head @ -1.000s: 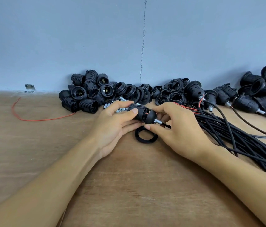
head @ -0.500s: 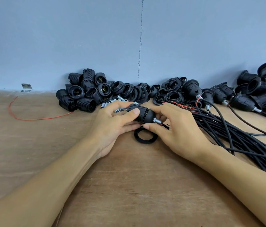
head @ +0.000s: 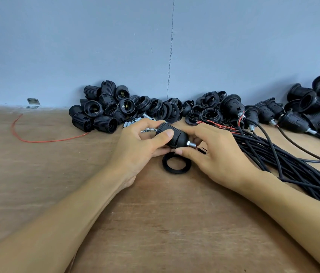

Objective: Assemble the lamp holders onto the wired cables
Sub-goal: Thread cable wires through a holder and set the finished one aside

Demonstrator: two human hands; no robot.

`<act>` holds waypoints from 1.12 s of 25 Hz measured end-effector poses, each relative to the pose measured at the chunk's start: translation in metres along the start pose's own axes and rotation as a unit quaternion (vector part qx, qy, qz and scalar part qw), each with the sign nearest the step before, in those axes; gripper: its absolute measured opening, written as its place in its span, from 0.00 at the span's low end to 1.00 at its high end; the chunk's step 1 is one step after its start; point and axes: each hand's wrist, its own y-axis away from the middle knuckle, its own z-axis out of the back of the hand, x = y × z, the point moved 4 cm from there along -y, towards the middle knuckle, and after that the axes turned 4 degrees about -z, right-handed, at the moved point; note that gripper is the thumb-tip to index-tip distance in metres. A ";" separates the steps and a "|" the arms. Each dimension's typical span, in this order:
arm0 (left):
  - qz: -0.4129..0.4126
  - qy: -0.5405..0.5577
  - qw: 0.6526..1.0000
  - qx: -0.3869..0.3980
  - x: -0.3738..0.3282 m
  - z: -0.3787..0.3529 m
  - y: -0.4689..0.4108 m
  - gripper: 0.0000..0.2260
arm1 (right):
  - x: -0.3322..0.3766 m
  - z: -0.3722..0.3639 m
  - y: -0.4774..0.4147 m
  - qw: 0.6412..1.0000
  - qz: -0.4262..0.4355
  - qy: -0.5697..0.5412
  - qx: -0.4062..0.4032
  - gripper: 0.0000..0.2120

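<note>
A black ribbed lamp holder point(head: 175, 135) lies sideways between both hands just above the wooden table point(head: 155, 223). My left hand point(head: 141, 148) grips its ribbed barrel with thumb and fingers. My right hand point(head: 218, 154) pinches the holder's narrow end, where a silver metal nipple point(head: 191, 144) and a black cable stick out. A loose black ring point(head: 176, 162) lies flat on the table right below the holder. The cable's run under my right hand is hidden.
A pile of loose black holder barrels point(head: 100, 113) and rings point(head: 167, 109) lines the blue wall. Small silver nipples point(head: 133, 121) lie behind my left hand. A bundle of black cables point(head: 293, 160) and finished holders point(head: 297, 119) fills the right. A red wire point(head: 37, 139) lies at left.
Both hands stay on the holder in the same place. My right thumb and fingers have shifted slightly on the holder's narrow end; the ring has not moved.
</note>
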 end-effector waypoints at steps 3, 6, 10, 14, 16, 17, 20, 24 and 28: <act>-0.014 0.003 1.000 -0.003 -0.002 -0.003 0.001 0.13 | -0.001 0.000 -0.001 0.999 -0.019 -0.017 -0.019 0.15; -0.021 0.031 0.999 -0.002 -0.002 -0.008 0.002 0.14 | -0.001 0.001 0.000 0.998 -0.028 -0.031 -0.044 0.15; -0.032 0.043 0.998 0.012 0.000 -0.013 0.002 0.11 | 0.000 0.003 0.000 0.997 -0.046 -0.043 -0.050 0.14; -0.054 -0.069 0.996 -0.005 0.000 -0.007 -0.001 0.16 | -0.001 -0.001 -0.001 0.995 -0.077 -0.046 -0.033 0.14; -0.080 -0.163 0.983 -0.011 -0.002 -0.005 0.000 0.21 | -0.003 -0.001 -0.002 0.995 -0.090 -0.042 -0.028 0.16; -0.096 -0.225 0.969 -0.012 -0.003 -0.005 0.001 0.26 | -0.005 -0.001 -0.002 0.994 -0.097 -0.034 -0.025 0.16; -0.086 -0.427 0.900 0.022 -0.005 -0.009 0.008 0.46 | -0.016 0.004 -0.003 0.989 -0.139 -0.045 -0.038 0.16; -0.055 -0.613 0.778 0.125 -0.004 -0.015 0.012 0.50 | -0.030 0.007 -0.004 0.974 -0.199 -0.102 -0.046 0.18; -0.059 -0.553 0.823 0.119 -0.006 -0.007 0.005 0.29 | -0.032 0.006 -0.004 0.971 -0.195 -0.136 -0.038 0.17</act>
